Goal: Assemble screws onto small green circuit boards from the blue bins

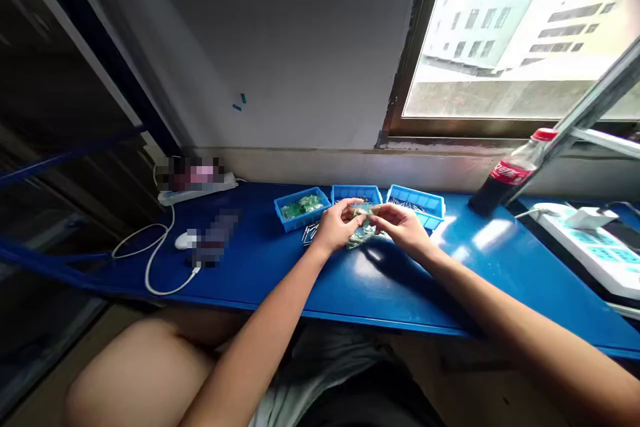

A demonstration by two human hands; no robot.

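Both hands meet over the middle of the blue desk. My left hand (339, 225) is closed, with its thumb and fingers pinching a small clear plastic bag (364, 210) that has a greenish tint. From the other side my right hand (400, 225) pinches the same bag. Its contents are too small to make out. Just below the fingers lie more pale green packets (357, 239) on the desk. Several thin metal pieces, like screws or nails (309, 233), lie left of my left hand, partly hidden by it.
Behind the hands stand a left blue bin (285, 221) of green packets, a middle blue bin (345, 191) and a right blue bin (435, 208) with thin metal pieces. A cola bottle (510, 173) leans right, near a power strip (595, 240). White cable (149, 267) lies left.
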